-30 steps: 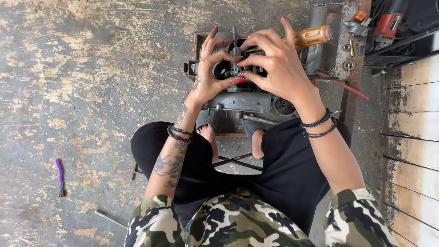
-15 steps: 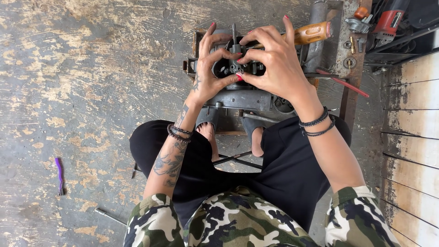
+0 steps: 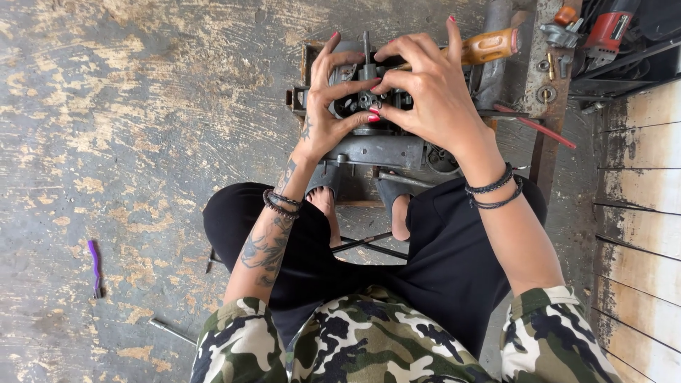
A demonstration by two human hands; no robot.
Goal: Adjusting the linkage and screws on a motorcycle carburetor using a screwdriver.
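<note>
A dark grey metal engine block [image 3: 383, 149] sits on the concrete floor in front of my feet. My left hand [image 3: 332, 99] grips a small dark metal part [image 3: 363, 92] on top of the block from the left, fingers spread over it. From the right, my right hand [image 3: 433, 89] closes thumb and fingertips on the same part. Both hands touch each other over it. The part itself is mostly hidden under my fingers.
A tool with an orange-brown handle [image 3: 491, 45] lies behind the block. A red-handled tool [image 3: 533, 126] and a rusty metal bar [image 3: 550, 85] with small parts lie to the right. A purple tool [image 3: 93, 266] and a metal rod [image 3: 170, 330] lie on the floor at left.
Both hands stay on the small part atop the block; fingers have shifted slightly and the view has edged a little.
</note>
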